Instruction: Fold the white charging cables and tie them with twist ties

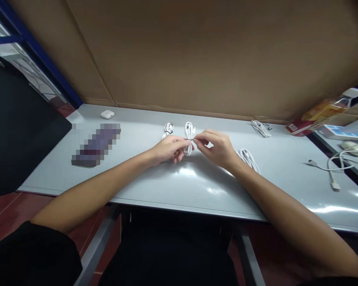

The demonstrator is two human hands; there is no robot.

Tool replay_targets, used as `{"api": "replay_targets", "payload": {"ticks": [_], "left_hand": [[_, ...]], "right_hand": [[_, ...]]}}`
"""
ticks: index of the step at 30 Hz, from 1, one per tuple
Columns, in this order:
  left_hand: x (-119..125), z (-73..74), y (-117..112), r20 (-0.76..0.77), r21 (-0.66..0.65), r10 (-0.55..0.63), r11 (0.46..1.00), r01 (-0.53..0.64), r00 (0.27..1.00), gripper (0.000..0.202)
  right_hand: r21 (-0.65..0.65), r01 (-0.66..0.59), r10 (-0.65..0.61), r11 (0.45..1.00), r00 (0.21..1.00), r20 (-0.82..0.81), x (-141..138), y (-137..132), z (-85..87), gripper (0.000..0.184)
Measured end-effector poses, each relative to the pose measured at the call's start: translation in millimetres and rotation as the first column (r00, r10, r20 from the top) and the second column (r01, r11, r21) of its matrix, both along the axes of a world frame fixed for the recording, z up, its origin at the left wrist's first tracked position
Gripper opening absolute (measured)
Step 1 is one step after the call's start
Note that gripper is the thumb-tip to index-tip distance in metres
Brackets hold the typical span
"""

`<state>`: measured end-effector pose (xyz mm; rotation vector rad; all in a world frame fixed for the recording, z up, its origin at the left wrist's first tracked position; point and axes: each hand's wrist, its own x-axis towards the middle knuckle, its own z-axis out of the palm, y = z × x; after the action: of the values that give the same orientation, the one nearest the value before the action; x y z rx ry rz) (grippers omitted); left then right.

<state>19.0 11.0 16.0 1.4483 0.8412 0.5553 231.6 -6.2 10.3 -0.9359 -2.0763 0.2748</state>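
Observation:
Both hands meet over the middle of the grey table. My left hand and my right hand are each closed in a pinch on the waist of a coiled white cable, where a small dark tie seems to sit. The coil's loops stick out above and below the fingers. A second coiled white cable lies just to its left, untouched. A third bundle lies beside my right wrist.
Another coiled cable lies at the back right near a brown cardboard wall. A loose white cable with plugs sprawls at the right edge. A white earbud case and a blurred-out flat object sit at left. A black chair back stands left.

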Motion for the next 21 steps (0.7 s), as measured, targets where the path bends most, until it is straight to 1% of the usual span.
{"api": "replay_targets", "payload": {"ticks": [2, 5, 8, 10, 12, 13, 14, 16, 17, 18, 21], "left_hand": [[1, -0.5, 0, -0.046, 0.025, 0.031, 0.999, -0.030, 0.998, 0.035], [2, -1.9, 1, -0.092, 0.056, 0.048, 0.997, -0.043, 0.995, 0.036], [2, -3.2, 1, -0.131, 0.099, 0.065, 0.994, -0.052, 0.989, 0.037], [1, -3.5, 0, -0.189, 0.167, 0.079, 0.985, -0.047, 0.979, 0.037], [-1, -3.5, -4, -0.250, 0.255, 0.114, 0.966, -0.048, 0.961, 0.029], [-2, -3.4, -5, -0.279, 0.305, 0.143, 0.951, -0.053, 0.950, 0.027], [-3, -3.3, -7, -0.305, 0.359, 0.181, 0.931, -0.063, 0.935, 0.033], [-6, -3.0, -10, -0.348, 0.471, 0.253, 0.880, -0.065, 0.903, 0.056], [-6, -3.1, -11, -0.373, 0.522, 0.271, 0.852, -0.041, 0.888, 0.061], [-7, -3.4, -11, -0.397, 0.566, 0.276, 0.824, -0.003, 0.875, 0.060], [-7, -6.5, -9, -0.451, 0.645, 0.250, 0.755, 0.120, 0.857, 0.041]], "right_hand": [[-0.027, 0.004, -0.005, 1.000, 1.000, -0.007, -1, 2, -4.5, 0.018], [-0.051, 0.003, -0.005, 0.999, 1.000, -0.030, -2, 3, -10.0, 0.017], [-0.068, 0.005, -0.008, 0.998, 0.999, -0.038, -4, 3, -11.7, 0.015], [-0.103, 0.024, -0.027, 0.994, 0.999, -0.029, -5, 2, -11.2, 0.014], [-0.160, 0.062, -0.064, 0.985, 0.998, -0.006, -6, 2, -10.7, 0.013], [-0.187, 0.090, -0.089, 0.978, 0.996, 0.014, -7, 3, -10.7, 0.014], [-0.210, 0.118, -0.111, 0.971, 0.993, 0.045, -7, 4, -10.9, 0.014], [-0.240, 0.163, -0.137, 0.957, 0.983, 0.122, -7, 6, -11.5, 0.017], [-0.248, 0.178, -0.142, 0.952, 0.977, 0.157, -6, 7, -11.7, 0.018], [-0.252, 0.186, -0.140, 0.950, 0.972, 0.188, -6, 8, -11.8, 0.018], [-0.244, 0.205, -0.146, 0.948, 0.960, 0.239, -2, 11, -10.6, 0.016]]}}
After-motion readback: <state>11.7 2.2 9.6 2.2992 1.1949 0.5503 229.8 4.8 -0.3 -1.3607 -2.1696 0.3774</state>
